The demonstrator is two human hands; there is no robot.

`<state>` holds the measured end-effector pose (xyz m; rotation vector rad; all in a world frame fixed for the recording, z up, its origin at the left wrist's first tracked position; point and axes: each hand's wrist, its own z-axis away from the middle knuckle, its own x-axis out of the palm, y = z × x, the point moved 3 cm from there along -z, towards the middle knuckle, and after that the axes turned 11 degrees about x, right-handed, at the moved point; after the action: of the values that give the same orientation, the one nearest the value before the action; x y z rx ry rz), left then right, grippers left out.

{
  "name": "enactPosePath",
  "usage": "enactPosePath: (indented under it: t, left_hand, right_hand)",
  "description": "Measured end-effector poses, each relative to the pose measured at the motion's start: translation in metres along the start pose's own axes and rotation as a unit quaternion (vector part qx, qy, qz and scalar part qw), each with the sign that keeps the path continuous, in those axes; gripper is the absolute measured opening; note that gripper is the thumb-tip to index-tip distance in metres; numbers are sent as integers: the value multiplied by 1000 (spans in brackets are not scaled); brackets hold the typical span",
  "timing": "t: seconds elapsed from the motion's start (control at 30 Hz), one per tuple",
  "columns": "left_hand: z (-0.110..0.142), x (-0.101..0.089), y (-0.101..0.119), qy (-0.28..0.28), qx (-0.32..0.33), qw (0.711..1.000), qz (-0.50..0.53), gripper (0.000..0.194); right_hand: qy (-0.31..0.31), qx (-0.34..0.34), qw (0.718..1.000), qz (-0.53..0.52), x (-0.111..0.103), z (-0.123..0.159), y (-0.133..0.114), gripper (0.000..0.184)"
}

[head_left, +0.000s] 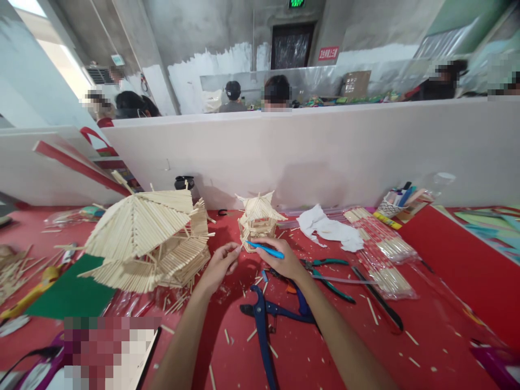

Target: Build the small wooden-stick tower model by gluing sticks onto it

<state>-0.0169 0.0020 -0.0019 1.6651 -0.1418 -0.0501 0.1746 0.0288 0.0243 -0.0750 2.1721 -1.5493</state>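
Note:
My right hand (284,261) is closed around a blue pen-like tool (265,249) whose tip points left. My left hand (222,263) pinches its fingers together just left of that tip; what it holds is too small to name. Both hands hover right in front of a small pavilion model (258,218) built from wooden sticks, standing on the red table (426,330). A much larger stick-built house model (150,241) lies tilted to the left of my left hand.
Blue-handled cutters (263,319) and green-handled pliers (330,275) lie near my right forearm. Packs of sticks (384,254), a crumpled white cloth (330,228) and a pen cup (396,203) sit to the right. Stick offcuts litter the table. A white partition (325,151) stands behind, with people beyond it.

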Motion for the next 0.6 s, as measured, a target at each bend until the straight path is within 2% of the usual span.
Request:
enactPosePath:
  t: [0.6]
  left_hand:
    - [1, 2, 4, -1, -3, 1000, -6, 42]
  right_hand:
    - [-2, 3, 1000, -9, 2, 0, 1, 30]
